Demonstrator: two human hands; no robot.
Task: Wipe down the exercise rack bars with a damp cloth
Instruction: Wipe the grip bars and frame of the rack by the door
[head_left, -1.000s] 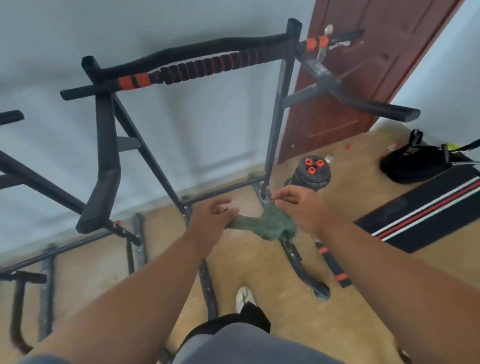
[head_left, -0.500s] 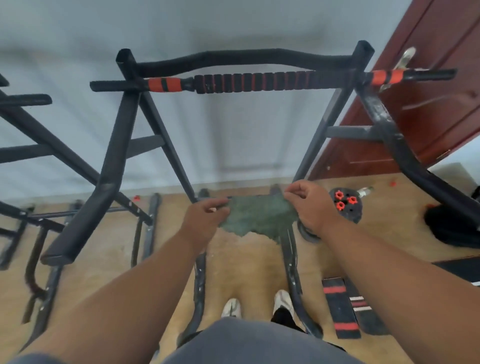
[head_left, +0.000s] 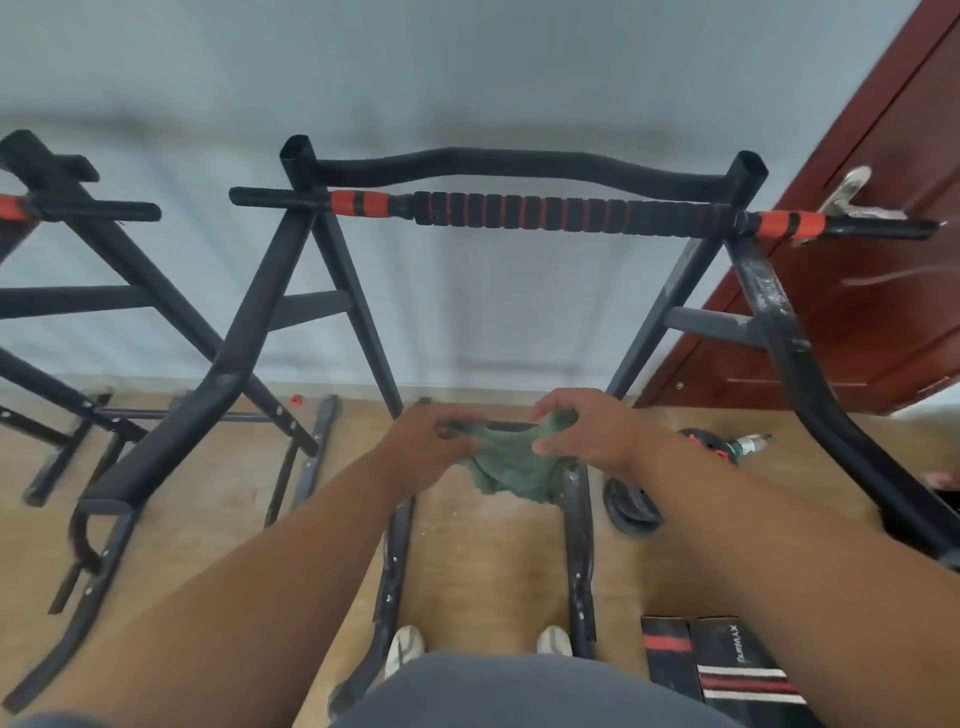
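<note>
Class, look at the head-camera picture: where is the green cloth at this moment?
In the head view the green cloth hangs near the centre, held between the left hand and right hand, in front of the rack's base rails and well below the ribbed pull-up bar.

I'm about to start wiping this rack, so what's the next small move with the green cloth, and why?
Probably bunch the crumpled green cloth into one hand and raise it to the black-and-orange padded crossbar. Both the left hand and right hand pinch it in mid-air, touching no bar, and that crossbar lies straight ahead.
</note>
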